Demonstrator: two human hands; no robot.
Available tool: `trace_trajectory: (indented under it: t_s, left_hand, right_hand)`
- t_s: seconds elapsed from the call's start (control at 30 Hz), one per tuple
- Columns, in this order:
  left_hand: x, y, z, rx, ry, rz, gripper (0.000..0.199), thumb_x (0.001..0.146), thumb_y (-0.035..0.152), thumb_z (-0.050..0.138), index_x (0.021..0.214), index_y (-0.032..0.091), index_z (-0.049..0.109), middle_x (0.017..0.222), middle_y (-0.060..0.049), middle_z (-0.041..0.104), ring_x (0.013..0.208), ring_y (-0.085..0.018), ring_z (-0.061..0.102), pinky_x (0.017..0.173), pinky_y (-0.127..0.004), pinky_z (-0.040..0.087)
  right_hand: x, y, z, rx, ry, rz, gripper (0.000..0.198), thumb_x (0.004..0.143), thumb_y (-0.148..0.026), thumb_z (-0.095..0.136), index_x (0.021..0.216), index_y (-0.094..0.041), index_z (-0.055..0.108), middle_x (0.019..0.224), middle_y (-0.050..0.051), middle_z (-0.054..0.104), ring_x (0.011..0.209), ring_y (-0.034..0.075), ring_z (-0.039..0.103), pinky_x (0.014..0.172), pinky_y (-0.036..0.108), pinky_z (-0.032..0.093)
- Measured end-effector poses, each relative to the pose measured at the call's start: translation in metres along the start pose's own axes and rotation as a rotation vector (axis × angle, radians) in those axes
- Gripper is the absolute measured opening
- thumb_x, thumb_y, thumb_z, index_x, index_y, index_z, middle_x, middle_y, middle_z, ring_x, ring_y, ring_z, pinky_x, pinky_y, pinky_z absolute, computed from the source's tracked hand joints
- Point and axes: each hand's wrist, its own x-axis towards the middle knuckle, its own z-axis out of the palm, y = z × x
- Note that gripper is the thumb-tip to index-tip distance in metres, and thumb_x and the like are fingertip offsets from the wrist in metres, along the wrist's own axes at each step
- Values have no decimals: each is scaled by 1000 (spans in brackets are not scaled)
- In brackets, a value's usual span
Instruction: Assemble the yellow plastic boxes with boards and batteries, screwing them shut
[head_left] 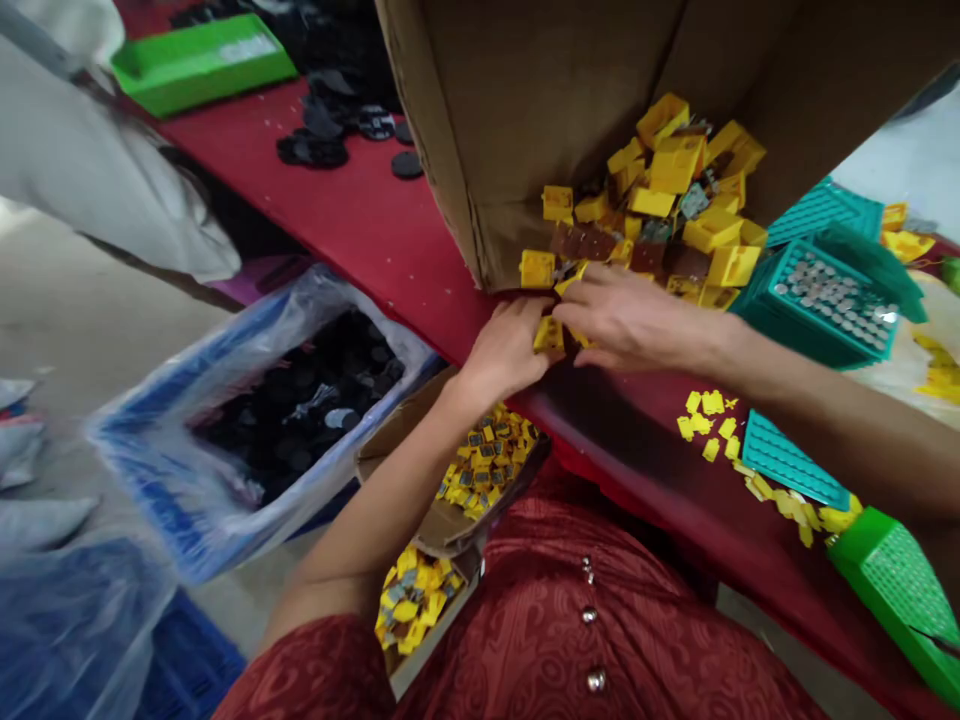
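1 head-worn view, looking steeply down and forward, tilted, close over the red worktop (pixel 360 230) edge, the person's lap and the floor at left

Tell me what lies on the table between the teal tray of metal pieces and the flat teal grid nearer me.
In the head view, the right forearm crosses between the teal tray and the flat teal grid. Loose small yellow pieces lie on the red table there too.

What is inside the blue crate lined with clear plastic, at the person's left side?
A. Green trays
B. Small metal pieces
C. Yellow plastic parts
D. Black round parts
D: the blue crate holds dark round parts, while the yellow parts lie in the tipped cardboard box on the red table.
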Motion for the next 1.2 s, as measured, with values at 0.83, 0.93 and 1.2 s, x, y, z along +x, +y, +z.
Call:
trace_trajectory:
  t_s: [0.83, 0.93, 1.2]
  left_hand:
    - [-37, 7, 1, -1082, -352, -537, 28, 97, 42, 80, 97, 14, 75, 88, -6, 77, 69, -13, 72, 58, -20, 56]
    - [-37, 12, 1, -887, -273, -431, 30, 94, 42, 81, 104, 14, 75, 98, -8, 78, 78, -14, 72, 60, -19, 56]
    - [-22, 39, -14, -418, -74, -81, 36, 93, 40, 78, 117, 13, 76, 113, -10, 82, 95, -15, 73, 73, -19, 56]
  right_hand:
    - [-58, 2, 12, -15, -222, 525, 45, 108, -14, 38, 151, -4, 51, 129, 26, 66, 114, 33, 66, 77, 38, 31]
    - [-82, 0, 8, 65, -72, 495, 38, 107, -25, 57, 142, -9, 60, 132, 21, 63, 117, 31, 64, 83, 37, 39]
    - [-124, 24, 63, 364, 198, 657, 48, 89, -25, 71, 136, -13, 71, 116, 17, 66, 111, 34, 65, 100, 52, 56]
